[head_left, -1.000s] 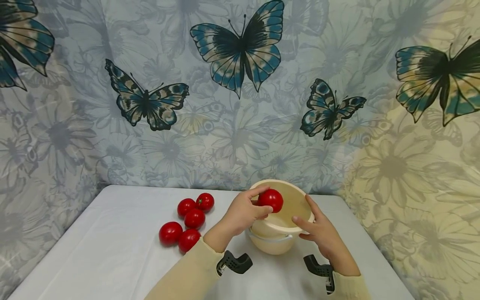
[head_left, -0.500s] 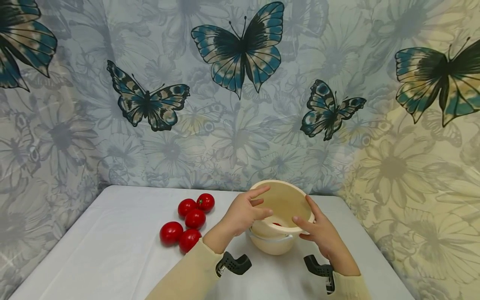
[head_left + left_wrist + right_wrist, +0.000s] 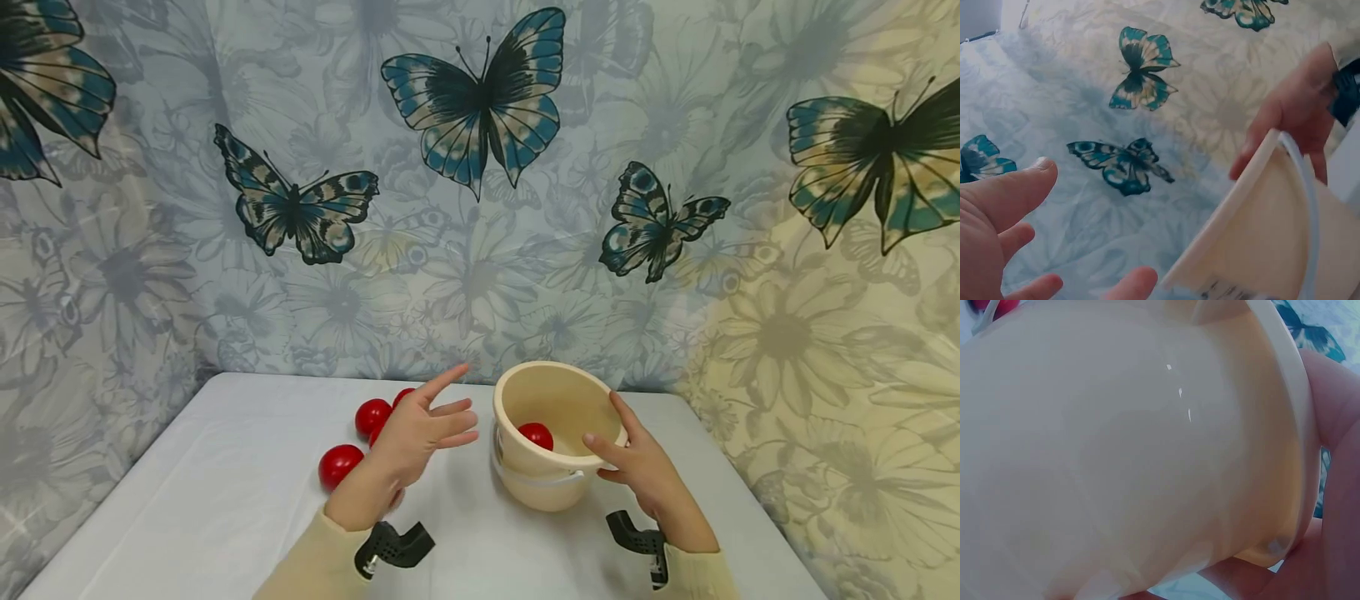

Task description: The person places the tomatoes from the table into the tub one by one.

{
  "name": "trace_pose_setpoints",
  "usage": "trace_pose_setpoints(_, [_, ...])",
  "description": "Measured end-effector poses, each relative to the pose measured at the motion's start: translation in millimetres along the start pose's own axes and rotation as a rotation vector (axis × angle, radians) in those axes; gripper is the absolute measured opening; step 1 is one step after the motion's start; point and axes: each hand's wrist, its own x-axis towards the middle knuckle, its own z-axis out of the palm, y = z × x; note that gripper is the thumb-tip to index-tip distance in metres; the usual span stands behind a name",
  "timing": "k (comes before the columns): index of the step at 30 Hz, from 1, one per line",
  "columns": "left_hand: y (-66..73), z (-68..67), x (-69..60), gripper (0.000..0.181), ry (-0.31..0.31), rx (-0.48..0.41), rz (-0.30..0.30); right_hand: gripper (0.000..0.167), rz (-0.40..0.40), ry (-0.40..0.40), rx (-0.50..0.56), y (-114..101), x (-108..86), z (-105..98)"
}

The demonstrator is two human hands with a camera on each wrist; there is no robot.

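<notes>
A cream bucket [image 3: 546, 493] with a pale handle stands on the table, its mouth tilted towards me. One red tomato [image 3: 537, 435] lies inside it. My right hand [image 3: 647, 467] grips the bucket's right rim, thumb at the inner side; the right wrist view shows the bucket wall [image 3: 1116, 444] filling most of the frame. To the left of the bucket, my left hand [image 3: 411, 437] holds nothing, its fingers spread, in front of several tomatoes. Among these, a tomato [image 3: 341, 467] at the front left and another [image 3: 372, 417] behind it show best; the others are partly or wholly hidden by the hand.
A white-covered table [image 3: 187, 500] bears everything. Behind it hangs a floral cloth [image 3: 480, 283] with printed butterflies, close to the table's back edge. Each wrist wears a black mount, such as the left mount [image 3: 395, 546].
The left hand let go of a tomato, which dropped into the bucket. That hand then moved left, away from the bucket towards the other tomatoes. The right hand stays on the rim.
</notes>
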Motion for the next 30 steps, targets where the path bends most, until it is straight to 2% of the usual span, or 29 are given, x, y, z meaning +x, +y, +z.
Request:
trace_pose_setpoints(4, [17.2, -34.5, -21.4, 0.075, 0.026, 0.229, 0.030, 0.094, -0.007, -0.010, 0.010, -0.6, 0.3, -0.4])
trace_pose_setpoints(7, [28.1, -63.0, -37.5, 0.074, 0.044, 0.444, 0.073, 0.094, -0.007, -0.016, 0.016, -0.7, 0.4, -1.0])
trace_pose_setpoints(9, [32.7, -82.0, -47.0, 0.074, 0.052, 0.545, 0.098, 0.093, -0.005, -0.015, 0.016, -1.0, 0.0, -1.4])
trace_pose_setpoints(12, [36.5, -109.4, -60.7, 0.073, 0.058, 0.659, 0.104, 0.095, -0.003, -0.010, 0.013, -1.7, -0.7, -1.4])
trace_pose_setpoints(16, [36.2, -142.4, -77.7, 0.075, 0.060, 0.728, 0.056, 0.096, -0.001, -0.004, 0.012, -2.5, -1.5, -1.0])
trace_pose_setpoints(19, [32.5, -163.0, -88.6, 0.077, 0.056, 0.720, 0.001, 0.096, 0.003, -0.002, 0.014, -2.5, -1.9, -0.7])
trace_pose_setpoints(21, [27.7, -175.2, -94.1, 0.078, 0.051, 0.680, -0.031, 0.096, 0.004, -0.003, 0.014, -2.4, -2.1, -0.6])
trace_pose_setpoints(25, [11.8, -196.9, -98.8, 0.080, 0.044, 0.505, -0.093, 0.096, 0.005, -0.006, 0.013, -1.9, -2.0, -0.6])
trace_pose_setpoints(28, [-5.9, -212.7, -98.8, 0.078, 0.030, 0.362, -0.139, 0.096, 0.003, -0.005, 0.015, -1.6, -1.5, -0.5])
trace_pose_setpoints(30, [-18.2, -222.9, -99.4, 0.074, 0.022, 0.298, -0.173, 0.096, 0.002, -0.005, 0.017, -1.5, -1.1, -0.2])
